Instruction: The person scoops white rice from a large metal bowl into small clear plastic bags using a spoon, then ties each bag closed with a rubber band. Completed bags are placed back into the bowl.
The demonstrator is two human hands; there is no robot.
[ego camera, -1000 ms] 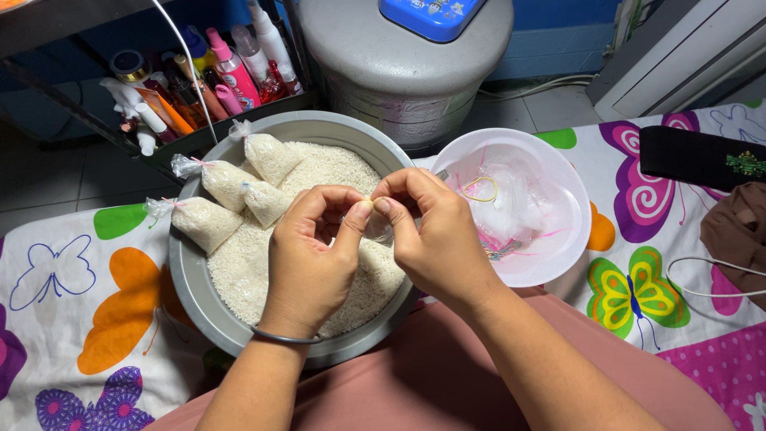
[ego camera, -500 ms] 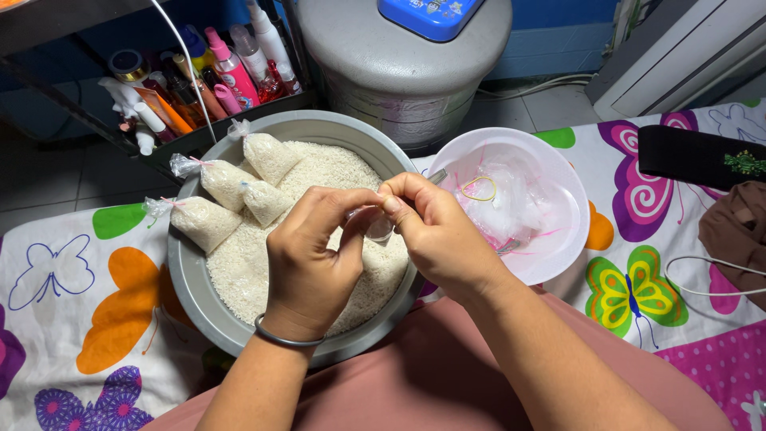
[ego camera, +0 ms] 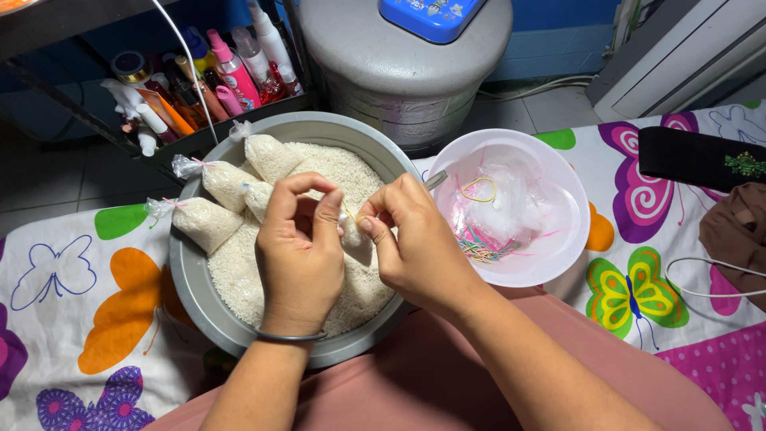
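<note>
A grey metal basin [ego camera: 191,279] of white rice [ego camera: 335,172] sits in front of me. My left hand [ego camera: 297,251] and my right hand [ego camera: 415,243] meet over it, pinching the neck of a small clear bag of rice [ego camera: 355,239] with a thin rubber band between the fingertips. Three tied bags of rice [ego camera: 209,223] lie on the rice at the basin's left rim. To the right stands a white plastic bowl [ego camera: 558,255] holding clear bags [ego camera: 511,211] and coloured rubber bands [ego camera: 479,249].
A butterfly-print cloth [ego camera: 72,319] covers the surface. Behind the basin stands a grey lidded container [ego camera: 407,64] with a blue box [ego camera: 431,16] on top, and a shelf of bottles [ego camera: 223,72]. A black case [ego camera: 702,156], brown cloth [ego camera: 738,231] and white cable [ego camera: 710,275] lie right.
Both hands have stayed over the basin; the fingers have shifted at the bag's neck, and the left hand's fingers are now curled higher around it.
</note>
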